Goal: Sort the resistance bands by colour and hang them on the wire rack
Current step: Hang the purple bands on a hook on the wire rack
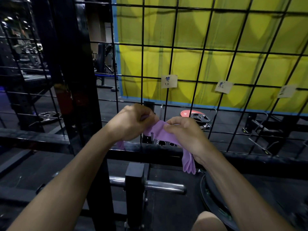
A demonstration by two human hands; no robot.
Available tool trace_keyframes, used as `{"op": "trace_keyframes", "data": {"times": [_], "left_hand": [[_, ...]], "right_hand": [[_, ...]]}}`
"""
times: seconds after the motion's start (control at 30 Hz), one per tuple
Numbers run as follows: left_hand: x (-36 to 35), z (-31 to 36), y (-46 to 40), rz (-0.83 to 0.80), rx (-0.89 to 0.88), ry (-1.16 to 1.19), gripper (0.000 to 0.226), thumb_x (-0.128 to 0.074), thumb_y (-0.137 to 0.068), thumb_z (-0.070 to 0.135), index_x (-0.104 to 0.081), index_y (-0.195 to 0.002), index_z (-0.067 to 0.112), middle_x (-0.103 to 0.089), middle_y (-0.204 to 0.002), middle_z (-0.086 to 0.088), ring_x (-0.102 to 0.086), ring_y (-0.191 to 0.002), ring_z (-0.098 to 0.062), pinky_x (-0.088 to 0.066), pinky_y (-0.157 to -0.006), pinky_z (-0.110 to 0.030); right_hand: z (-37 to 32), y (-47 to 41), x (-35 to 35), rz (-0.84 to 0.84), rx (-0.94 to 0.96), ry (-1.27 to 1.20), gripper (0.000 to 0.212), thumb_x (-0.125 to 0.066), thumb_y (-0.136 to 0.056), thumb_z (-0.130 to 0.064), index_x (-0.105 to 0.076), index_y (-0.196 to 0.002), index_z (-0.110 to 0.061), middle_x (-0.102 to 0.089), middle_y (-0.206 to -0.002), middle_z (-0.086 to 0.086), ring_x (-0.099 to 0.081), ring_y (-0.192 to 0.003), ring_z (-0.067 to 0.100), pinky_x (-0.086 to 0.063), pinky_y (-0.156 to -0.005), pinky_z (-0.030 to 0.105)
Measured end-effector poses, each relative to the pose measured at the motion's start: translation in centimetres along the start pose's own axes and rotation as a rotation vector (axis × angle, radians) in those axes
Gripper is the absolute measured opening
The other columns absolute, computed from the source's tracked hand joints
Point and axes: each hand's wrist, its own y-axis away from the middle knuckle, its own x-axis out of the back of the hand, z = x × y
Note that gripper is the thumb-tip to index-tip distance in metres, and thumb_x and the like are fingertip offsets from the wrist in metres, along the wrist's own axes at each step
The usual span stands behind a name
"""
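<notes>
Left hand point(133, 121) and right hand point(181, 132) both pinch the purple resistance bands point(160, 133), stretched between them just in front of the wire rack point(168, 64) — loose ends dangling toward 5 o'clock. Thin, floppy and light, likely grippy; best held near the folded middle.

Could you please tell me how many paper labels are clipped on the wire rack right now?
3, in a row across the wire rack: one label above the hands, one further right, and one near the right edge. Others may lie outside the view.
</notes>
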Motion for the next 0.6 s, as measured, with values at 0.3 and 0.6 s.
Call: {"op": "trace_keyframes", "data": {"times": [0.3,0.6], "left_hand": [[-1.1,-1.5,1.5,-0.126,0.127,0.149,0.029,-0.06,-0.099,0.038,-0.071,-0.081,0.018,-0.05,-0.046,0.011,-0.043,-0.043,-0.004,-0.036,-0.045,-0.021],[-4.7,-1.6,4.4,-0.274,0.534,1.268,0.024,-0.059,-0.092,0.032,-0.054,-0.075,0.015,-0.029,-0.058,0.003,-0.023,-0.038,-0.004,-0.015,-0.037,-0.012]], "right_hand": [[0.3,0.9,-0.5,-0.027,-0.193,-0.181,0.01,-0.066,-0.088,-0.013,-0.064,-0.096,-0.019,-0.056,-0.068,0.002,-0.04,-0.045,0.01,-0.031,-0.04,0.018],[1.6,1.7,-0.2,-0.127,-0.17,-0.529,0.014,-0.064,-0.091,-0.009,-0.058,-0.103,-0.014,-0.056,-0.059,0.002,-0.035,-0.045,0.013,-0.026,-0.043,0.025]]}}
